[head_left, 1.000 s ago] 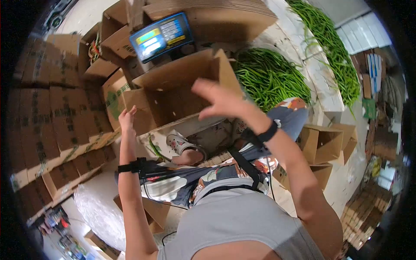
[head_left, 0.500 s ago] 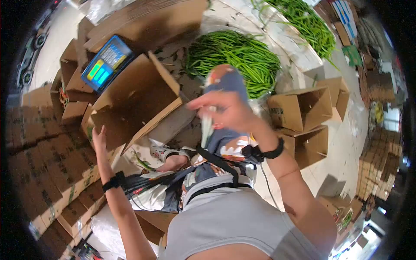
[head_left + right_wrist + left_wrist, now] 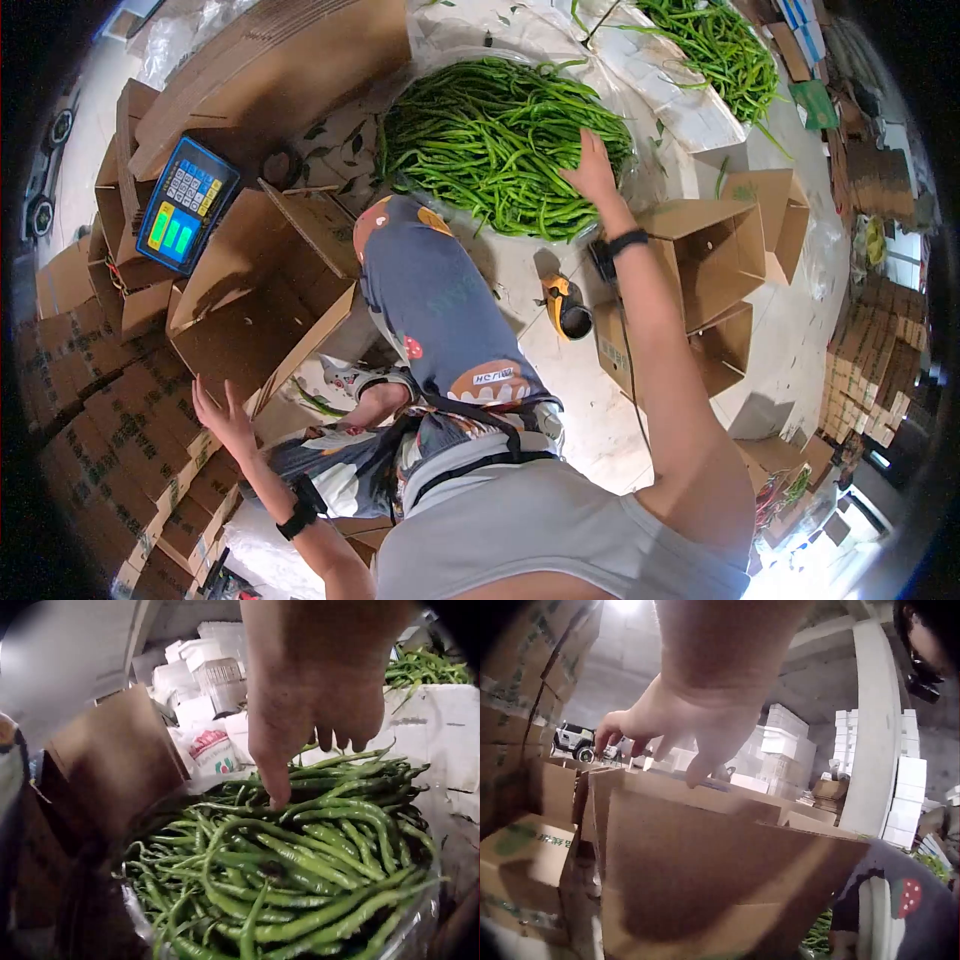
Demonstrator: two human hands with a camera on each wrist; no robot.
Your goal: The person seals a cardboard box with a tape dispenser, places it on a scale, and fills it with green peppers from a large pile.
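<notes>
My right hand (image 3: 597,175) is over the right side of a large heap of long green chili peppers (image 3: 500,140), its fingers and thumb extended. In the right wrist view, the thumb (image 3: 277,791) points down right at the peppers (image 3: 315,855), which sit in a clear plastic liner. My left hand (image 3: 228,420), fingers spread, hovers by the near left edge of an open cardboard box (image 3: 318,325). Seen from the left wrist, that hand (image 3: 697,727) is just above the rim of the box (image 3: 705,855). It holds nothing.
A blue digital scale (image 3: 188,205) stands behind the box. Stacked cartons (image 3: 130,430) fill the left side. Open boxes (image 3: 690,225) and a yellow-and-black tape dispenser (image 3: 565,308) are on the right. More peppers (image 3: 725,60) lie on white foam boxes (image 3: 670,90) at the back.
The head view has turned right. My right hand has gone from above the box, past the knee, to the pepper heap. The left hand stays by the box with its fingers now spread.
</notes>
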